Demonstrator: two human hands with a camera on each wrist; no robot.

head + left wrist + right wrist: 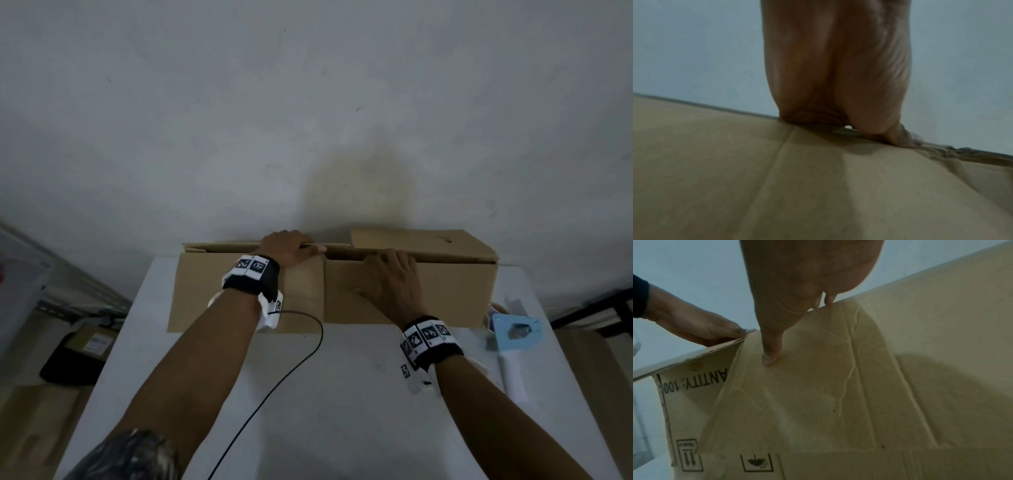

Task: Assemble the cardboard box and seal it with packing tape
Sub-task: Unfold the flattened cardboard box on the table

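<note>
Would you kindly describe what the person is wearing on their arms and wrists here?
Both forearms are bare, with no sleeves. Each wrist carries a black band topped with white tiles printed with black square code markers, and a white plastic camera mount hangs beneath. A thin black cable trails from the left wrist's mount across the table.

place: packing/storage room | cues: bare wall (308,102); white table (342,394); tape dispenser (513,339); floor cartons (34,428)

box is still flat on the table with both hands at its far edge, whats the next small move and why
Probably pull the upper layer up and toward the body to open the cardboard box into a tube. Left hand grips its far edge, right hand hooks fingers over it, a gap shows between the layers, and the tape dispenser lies untouched.
</note>
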